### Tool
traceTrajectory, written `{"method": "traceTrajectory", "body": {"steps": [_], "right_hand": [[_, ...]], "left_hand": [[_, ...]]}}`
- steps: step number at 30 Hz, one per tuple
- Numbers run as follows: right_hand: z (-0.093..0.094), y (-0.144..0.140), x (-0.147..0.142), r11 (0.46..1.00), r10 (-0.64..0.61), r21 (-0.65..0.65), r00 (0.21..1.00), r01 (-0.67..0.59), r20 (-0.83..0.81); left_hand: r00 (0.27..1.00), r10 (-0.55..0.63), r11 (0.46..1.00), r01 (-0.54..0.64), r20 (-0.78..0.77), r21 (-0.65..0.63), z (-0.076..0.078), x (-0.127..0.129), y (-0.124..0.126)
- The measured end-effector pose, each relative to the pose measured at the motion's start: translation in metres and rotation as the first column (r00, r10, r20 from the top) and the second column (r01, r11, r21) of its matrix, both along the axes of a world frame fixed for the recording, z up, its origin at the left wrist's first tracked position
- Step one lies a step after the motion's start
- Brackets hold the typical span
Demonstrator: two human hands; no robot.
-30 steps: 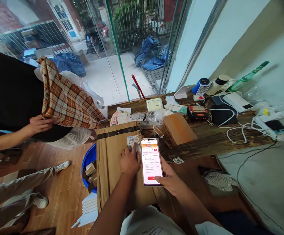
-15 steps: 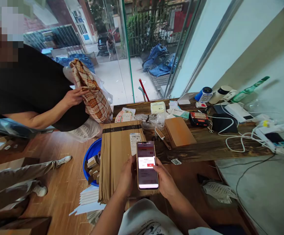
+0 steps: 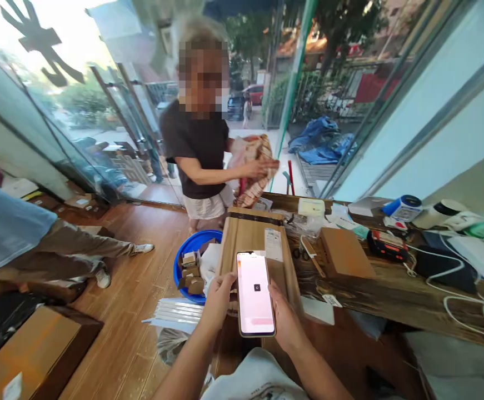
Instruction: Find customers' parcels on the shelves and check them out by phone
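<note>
You hold one phone (image 3: 255,293) between your two hands, above the near end of one long flat carton (image 3: 254,244) that lies along the left end of the surface (image 3: 375,286). Your left hand (image 3: 219,300) wraps the phone's left edge, fingers curled behind and the thumb on the rim. Your right hand (image 3: 285,316) cups the right edge the same way, thumb lying along the side. Both hands are closed on the phone, not spread. The screen faces you, lit pale pink with one small dark mark in its middle.

The carton bears one white label (image 3: 273,244) and one black tape band at its far end. Just right of it sits one small brown box (image 3: 345,253), and one handled tool (image 3: 310,255), touching neither as far as you can tell. Farther right lies one red-and-black device (image 3: 387,244), then white cables (image 3: 467,300), one blue-topped roll (image 3: 403,206) and one pale block (image 3: 312,206) at the far edge.

On the floor left of the carton stands one blue tub (image 3: 183,258) with several small cardboard pieces in it, and near it one stack of white sheets (image 3: 179,314). One cardboard box (image 3: 29,355) sits at the lower left.

Two other people are in view: one in a black shirt (image 3: 195,144) beyond the carton, both hands on a plaid cloth (image 3: 258,172), and one at the left edge, legs stretched along the floor (image 3: 87,250).
</note>
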State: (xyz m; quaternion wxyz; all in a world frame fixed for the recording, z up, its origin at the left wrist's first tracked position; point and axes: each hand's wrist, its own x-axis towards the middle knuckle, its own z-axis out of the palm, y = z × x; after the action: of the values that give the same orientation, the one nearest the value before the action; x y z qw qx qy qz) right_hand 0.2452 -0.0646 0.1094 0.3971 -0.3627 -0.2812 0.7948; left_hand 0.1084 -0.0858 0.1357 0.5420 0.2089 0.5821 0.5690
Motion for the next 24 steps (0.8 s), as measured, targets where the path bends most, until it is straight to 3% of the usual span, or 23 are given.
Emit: {"method": "traceTrajectory", "body": {"steps": [3, 6, 10, 13, 15, 18, 20, 22, 24], "right_hand": [[0.003, -0.042, -0.038, 0.994, 0.109, 0.029, 0.994, -0.109, -0.014], [0.0, -0.098, -0.086, 0.978, 0.202, 0.063, 0.979, -0.201, -0.024], [-0.004, -0.196, -0.163, 0.929, 0.355, 0.135, 0.934, -0.346, -0.049], [0.008, -0.281, -0.227, 0.864, 0.498, 0.116, 0.865, -0.489, -0.058], [0.024, -0.338, -0.266, 0.74, 0.673, 0.078, 0.733, -0.669, -0.097], [0.046, -0.415, -0.316, 0.497, 0.86, 0.045, 0.485, -0.867, -0.159], [0.053, -0.458, -0.347, 0.417, 0.9, 0.012, 0.411, -0.909, -0.143], [0.054, -0.495, -0.378, 0.333, 0.932, -0.029, 0.334, -0.942, -0.139], [0.053, -0.528, -0.411, 0.206, 0.957, -0.023, 0.207, -0.978, -0.203]], "left_hand": [[0.995, 0.066, 0.998, -0.065, -0.073, 0.014, 0.01, -0.035, -0.051], [0.977, 0.161, 0.987, -0.158, -0.138, 0.032, 0.016, -0.078, -0.12], [0.922, 0.323, 0.946, -0.321, -0.216, 0.043, 0.02, -0.144, -0.238], [0.873, 0.443, 0.895, -0.443, -0.206, 0.046, 0.027, -0.193, -0.342], [0.839, 0.524, 0.851, -0.523, -0.147, 0.05, 0.032, -0.221, -0.414], [0.728, 0.683, 0.73, -0.68, -0.055, 0.071, 0.033, -0.253, -0.509], [0.659, 0.752, 0.655, -0.749, 0.005, 0.1, 0.028, -0.272, -0.562], [0.627, 0.775, 0.614, -0.777, 0.083, 0.142, 0.017, -0.293, -0.61], [0.577, 0.808, 0.559, -0.815, 0.121, 0.151, -0.001, -0.318, -0.661]]}}
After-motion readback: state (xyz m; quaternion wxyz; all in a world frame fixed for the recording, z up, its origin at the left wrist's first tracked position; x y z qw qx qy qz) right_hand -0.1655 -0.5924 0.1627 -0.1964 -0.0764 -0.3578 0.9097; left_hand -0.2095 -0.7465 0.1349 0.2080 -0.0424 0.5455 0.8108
